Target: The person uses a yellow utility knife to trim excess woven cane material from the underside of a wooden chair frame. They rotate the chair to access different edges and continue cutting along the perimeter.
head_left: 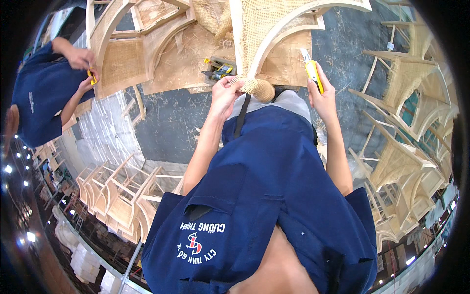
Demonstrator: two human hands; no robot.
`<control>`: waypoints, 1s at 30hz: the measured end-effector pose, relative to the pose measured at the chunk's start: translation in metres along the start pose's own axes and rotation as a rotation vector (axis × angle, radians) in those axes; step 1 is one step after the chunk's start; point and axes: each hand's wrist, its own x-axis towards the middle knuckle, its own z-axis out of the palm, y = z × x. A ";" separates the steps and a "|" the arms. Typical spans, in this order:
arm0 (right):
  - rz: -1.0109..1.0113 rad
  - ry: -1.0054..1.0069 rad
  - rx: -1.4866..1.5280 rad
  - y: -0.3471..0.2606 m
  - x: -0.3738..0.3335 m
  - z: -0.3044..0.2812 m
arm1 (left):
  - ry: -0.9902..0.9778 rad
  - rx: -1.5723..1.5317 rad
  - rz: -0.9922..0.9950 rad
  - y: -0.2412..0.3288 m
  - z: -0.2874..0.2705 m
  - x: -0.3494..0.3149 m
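My left hand [224, 99] is closed, pinching the edge of a piece of woven cane webbing [248, 85] in front of my waist. The webbing's right part bulges into a rounded shape. In my right hand [323, 98] is a yellow utility knife [312, 72], held upright with its metal blade end pointing away from me. Just beyond my hands stands a pale wooden chair frame [264, 54] with curved members and cane webbing stretched across it. Its near end meets the webbing by my left hand.
A small box of tools [219, 69] lies left of the frame, on a brown board [183, 61] strewn with cane scraps. At the left, a co-worker [51, 93] holds a yellow tool beside another chair frame [122, 59]. Rows of wooden frames [406, 83] stand at the right.
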 end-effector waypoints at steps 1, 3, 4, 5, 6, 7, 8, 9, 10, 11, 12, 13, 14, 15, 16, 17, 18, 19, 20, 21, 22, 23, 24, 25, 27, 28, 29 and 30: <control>-0.024 -0.005 -0.038 0.003 -0.001 0.000 | 0.017 0.034 0.023 -0.001 0.001 -0.001; -0.072 -0.018 -0.113 0.006 -0.003 0.001 | 0.015 0.253 0.143 -0.001 0.000 0.000; -0.117 -0.071 -0.184 0.006 -0.004 0.002 | 0.013 0.290 0.177 -0.002 -0.002 0.000; -0.161 -0.123 -0.256 0.007 -0.007 0.003 | 0.010 0.327 0.212 -0.003 -0.004 0.001; -0.202 -0.174 -0.329 0.006 -0.011 0.006 | 0.002 0.391 0.229 -0.003 -0.007 0.001; -0.226 -0.239 -0.340 -0.001 -0.015 0.011 | -0.001 0.455 0.246 -0.001 -0.012 0.001; -0.249 -0.303 -0.349 -0.008 -0.018 0.017 | -0.004 0.520 0.263 0.001 -0.015 0.002; -0.272 -0.361 -0.360 -0.015 -0.021 0.025 | -0.015 0.537 0.262 0.004 -0.015 0.004; -0.407 -0.367 -0.359 -0.018 -0.024 0.036 | -0.026 0.553 0.257 0.007 -0.015 0.006; -0.332 -0.412 -0.400 -0.021 -0.026 0.043 | -0.037 0.570 0.251 0.010 -0.015 0.007; -0.260 -0.458 -0.441 -0.034 -0.028 0.049 | -0.050 0.472 0.239 0.009 -0.013 0.009; -0.187 -0.504 -0.481 -0.041 -0.029 0.054 | -0.068 0.487 0.241 0.009 -0.014 0.011; -0.258 -0.446 -0.407 -0.027 -0.029 0.062 | -0.087 0.501 0.243 0.010 -0.014 0.012; -0.256 -0.437 -0.418 -0.024 -0.028 0.066 | -0.110 0.515 0.246 0.012 -0.014 0.014; -0.253 -0.427 -0.429 -0.022 -0.028 0.068 | -0.114 0.550 0.250 0.013 -0.013 0.015; -0.251 -0.416 -0.440 -0.020 -0.028 0.070 | -0.119 0.585 0.254 0.014 -0.012 0.016; -0.253 -0.405 -0.443 -0.019 -0.028 0.073 | -0.115 0.620 0.258 0.013 -0.016 0.017; -0.255 -0.393 -0.447 -0.019 -0.029 0.076 | -0.121 0.639 0.273 0.012 -0.019 0.019; -0.257 -0.380 -0.450 -0.018 -0.029 0.079 | -0.127 0.658 0.289 0.011 -0.022 0.022; -0.237 -0.381 -0.459 -0.019 -0.030 0.079 | -0.137 0.674 0.303 0.011 -0.023 0.024; -0.218 -0.381 -0.468 -0.020 -0.031 0.080 | -0.145 0.656 0.297 0.009 -0.024 0.026; -0.199 -0.382 -0.477 -0.021 -0.031 0.080 | -0.152 0.637 0.292 0.008 -0.024 0.027; -0.203 -0.365 -0.475 -0.018 -0.032 0.080 | -0.161 0.621 0.285 0.008 -0.022 0.028; -0.206 -0.348 -0.474 -0.015 -0.033 0.080 | -0.162 0.594 0.282 0.008 -0.021 0.028; -0.229 -0.324 -0.466 -0.011 -0.034 0.082 | -0.158 0.539 0.273 0.007 -0.020 0.027; -0.247 -0.317 -0.461 -0.011 -0.034 0.084 | -0.159 0.502 0.258 0.006 -0.021 0.026; -0.266 -0.311 -0.455 -0.011 -0.034 0.085 | -0.159 0.465 0.244 0.005 -0.021 0.025; -0.272 -0.298 -0.444 -0.010 -0.035 0.086 | -0.167 0.429 0.227 0.006 -0.020 0.024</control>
